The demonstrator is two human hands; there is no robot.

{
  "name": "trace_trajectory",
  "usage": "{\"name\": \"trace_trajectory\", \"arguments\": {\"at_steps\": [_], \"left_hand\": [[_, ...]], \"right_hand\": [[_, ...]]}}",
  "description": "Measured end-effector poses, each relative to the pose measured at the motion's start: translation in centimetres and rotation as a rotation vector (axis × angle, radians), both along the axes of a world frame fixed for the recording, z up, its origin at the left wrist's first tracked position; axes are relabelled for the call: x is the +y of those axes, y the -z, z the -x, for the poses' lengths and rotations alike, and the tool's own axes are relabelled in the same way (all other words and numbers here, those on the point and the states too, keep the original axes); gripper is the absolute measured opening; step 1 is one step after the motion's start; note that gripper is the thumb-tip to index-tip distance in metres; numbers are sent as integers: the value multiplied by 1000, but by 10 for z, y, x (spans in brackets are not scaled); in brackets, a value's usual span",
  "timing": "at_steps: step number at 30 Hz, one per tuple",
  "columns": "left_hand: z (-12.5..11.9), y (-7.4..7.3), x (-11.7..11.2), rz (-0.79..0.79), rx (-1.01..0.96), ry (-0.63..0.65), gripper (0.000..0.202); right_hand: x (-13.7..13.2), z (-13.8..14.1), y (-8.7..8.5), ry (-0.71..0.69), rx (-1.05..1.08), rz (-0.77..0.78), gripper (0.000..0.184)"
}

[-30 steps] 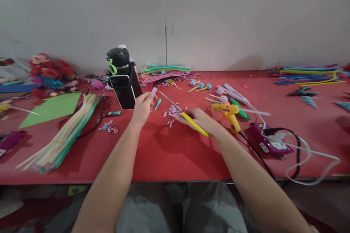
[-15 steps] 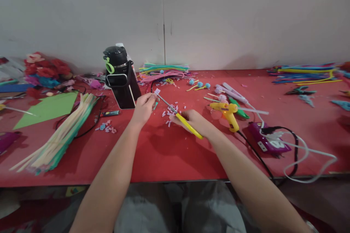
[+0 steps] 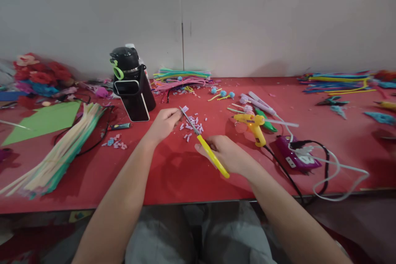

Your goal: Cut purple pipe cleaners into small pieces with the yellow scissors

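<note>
My left hand (image 3: 163,123) is closed in a pinch on a small pale purple piece (image 3: 185,109) held just above the red table (image 3: 185,173). My right hand (image 3: 227,154) grips yellow-handled scissors (image 3: 202,142), whose blades point up-left and meet the purple piece at my left fingertips. Several small purple and white cut bits (image 3: 192,126) lie scattered on the table under the blades.
A black bottle in a black holder (image 3: 131,86) stands left of my hands. A yellow glue gun (image 3: 252,126), purple power strip (image 3: 297,157) with cables, and pipe cleaner piles (image 3: 181,77) lie around. Pale sticks (image 3: 58,152) and green paper (image 3: 43,119) are left.
My right hand drew back toward me with the scissors. My left hand lowered slightly with the purple piece. The view shifted down and right.
</note>
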State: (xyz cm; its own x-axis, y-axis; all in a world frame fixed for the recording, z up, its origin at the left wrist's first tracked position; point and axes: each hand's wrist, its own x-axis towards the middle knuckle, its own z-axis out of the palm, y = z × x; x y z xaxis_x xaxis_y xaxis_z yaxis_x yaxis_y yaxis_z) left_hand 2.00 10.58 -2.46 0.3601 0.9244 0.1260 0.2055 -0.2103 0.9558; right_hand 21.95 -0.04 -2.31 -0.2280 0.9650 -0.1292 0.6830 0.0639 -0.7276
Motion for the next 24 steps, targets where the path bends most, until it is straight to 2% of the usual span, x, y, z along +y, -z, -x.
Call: {"name": "trace_trajectory", "arguments": {"at_steps": [4,10,17,24], "left_hand": [[-7,5,-1,171,-5,81,31],[-10,15,5,308,-50,47,29],[-13,22,9,385,-64,23,26],[-18,18,6,422,-85,17,25]], "right_hand": [[-12,-2,-4,45,-168,39,44],[-3,-1,7,46,-146,64,46],[2,2,1,66,-102,150,47],[6,0,-4,61,-76,193,48]]}}
